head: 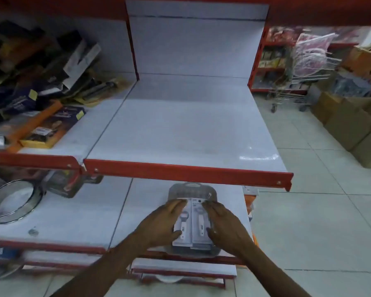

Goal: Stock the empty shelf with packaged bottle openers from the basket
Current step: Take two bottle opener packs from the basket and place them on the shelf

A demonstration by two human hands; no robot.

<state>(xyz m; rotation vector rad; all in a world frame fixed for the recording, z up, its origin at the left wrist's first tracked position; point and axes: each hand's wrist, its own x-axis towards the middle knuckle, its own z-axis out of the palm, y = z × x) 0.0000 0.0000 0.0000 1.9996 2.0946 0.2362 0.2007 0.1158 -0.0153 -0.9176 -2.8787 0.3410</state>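
Two packaged bottle openers (192, 226), white cards each showing a white-handled opener, lie side by side on top of a grey basket (191, 189) that rests on the lower shelf. My left hand (161, 224) grips the left pack's edge, fingers over its top and thumb under its lower part. My right hand (223, 224) holds the right pack the same way. Above them is the empty white shelf (180, 129) with a red front lip. Most of the basket is hidden under the packs and my hands.
The left shelf bay holds a heap of dark and orange boxed goods (36, 86). A round glass-and-metal lid (13, 200) lies on the lower left shelf. To the right are tiled floor, a wire trolley (298, 78) and cardboard boxes (349, 123).
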